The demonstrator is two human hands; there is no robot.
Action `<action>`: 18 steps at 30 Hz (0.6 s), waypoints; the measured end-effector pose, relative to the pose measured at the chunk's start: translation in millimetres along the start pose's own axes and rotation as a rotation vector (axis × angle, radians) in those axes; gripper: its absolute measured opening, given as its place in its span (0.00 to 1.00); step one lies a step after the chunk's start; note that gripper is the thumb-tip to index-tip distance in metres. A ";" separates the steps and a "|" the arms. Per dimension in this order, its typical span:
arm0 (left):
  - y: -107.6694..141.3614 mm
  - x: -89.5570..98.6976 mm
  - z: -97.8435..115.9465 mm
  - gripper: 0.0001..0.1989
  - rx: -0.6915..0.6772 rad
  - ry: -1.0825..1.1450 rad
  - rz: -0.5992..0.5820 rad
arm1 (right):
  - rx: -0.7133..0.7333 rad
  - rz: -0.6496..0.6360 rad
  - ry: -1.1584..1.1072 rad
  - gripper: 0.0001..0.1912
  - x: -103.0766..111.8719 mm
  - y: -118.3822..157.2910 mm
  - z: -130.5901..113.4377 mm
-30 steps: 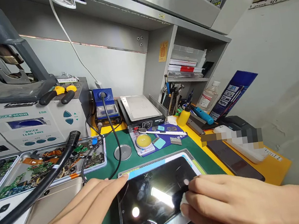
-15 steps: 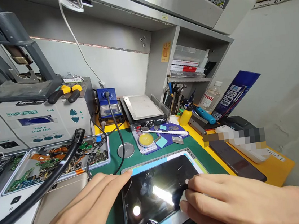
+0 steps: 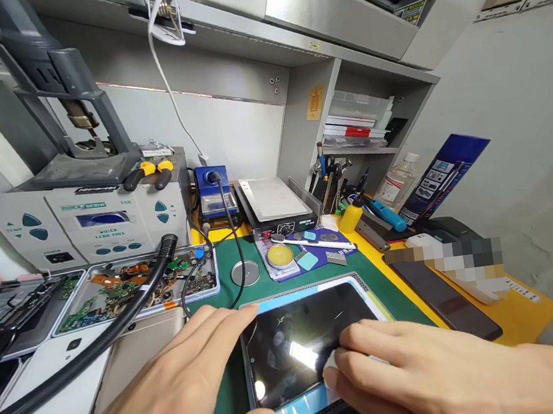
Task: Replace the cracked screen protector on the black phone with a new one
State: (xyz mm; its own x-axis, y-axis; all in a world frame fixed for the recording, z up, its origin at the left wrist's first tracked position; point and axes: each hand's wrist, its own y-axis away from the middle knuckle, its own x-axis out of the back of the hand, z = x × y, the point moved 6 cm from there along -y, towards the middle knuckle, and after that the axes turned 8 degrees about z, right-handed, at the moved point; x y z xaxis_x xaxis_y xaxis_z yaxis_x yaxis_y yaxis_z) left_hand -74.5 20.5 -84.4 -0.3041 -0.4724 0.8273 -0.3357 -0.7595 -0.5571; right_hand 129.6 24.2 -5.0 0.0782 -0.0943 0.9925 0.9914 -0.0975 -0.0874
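Note:
A dark glossy screen (image 3: 293, 342) lies on a flat pad with light blue edges (image 3: 302, 413), over the green mat (image 3: 222, 401). My left hand (image 3: 177, 380) spans the left end of the screen, fingertips at its upper left corner and thumb at its lower left edge, fingers apart. Over the right part of the screen, my right hand (image 3: 407, 369) has its fingers pinched together around a small whitish piece (image 3: 331, 360), mostly hidden by the fingers. Light reflects off the glass, and a few faint smudges show on it.
Behind the screen are a yellow round tin (image 3: 280, 256), a white brush (image 3: 314, 242) and a round metal lid (image 3: 245, 273). A tray of circuit boards (image 3: 135, 285) and a black hose (image 3: 96, 340) are at left. A dark phone (image 3: 443, 294) lies right.
The camera view has shifted, so the bench sits farther right. My right hand has moved slightly left and down across the screen. My left hand stays at its left end.

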 end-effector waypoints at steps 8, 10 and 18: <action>-30.1 24.9 14.6 0.36 -0.011 0.125 -0.001 | 0.078 0.062 -0.057 0.13 -4.2 -45.0 -11.4; -28.3 25.0 14.1 0.36 -0.008 0.104 -0.012 | 0.075 0.068 -0.029 0.14 -5.2 -44.8 -11.9; 7.4 11.9 -1.3 0.41 0.062 0.021 -0.069 | 0.054 0.055 0.084 0.07 -2.4 -15.0 -11.2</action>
State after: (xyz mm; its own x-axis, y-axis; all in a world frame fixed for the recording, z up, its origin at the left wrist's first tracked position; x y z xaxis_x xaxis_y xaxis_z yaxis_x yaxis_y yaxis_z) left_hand -81.7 9.8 -78.8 -0.3010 -0.4086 0.8617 -0.3011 -0.8166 -0.4924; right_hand 113.3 14.8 -7.0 0.1258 -0.1810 0.9754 0.9902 -0.0370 -0.1346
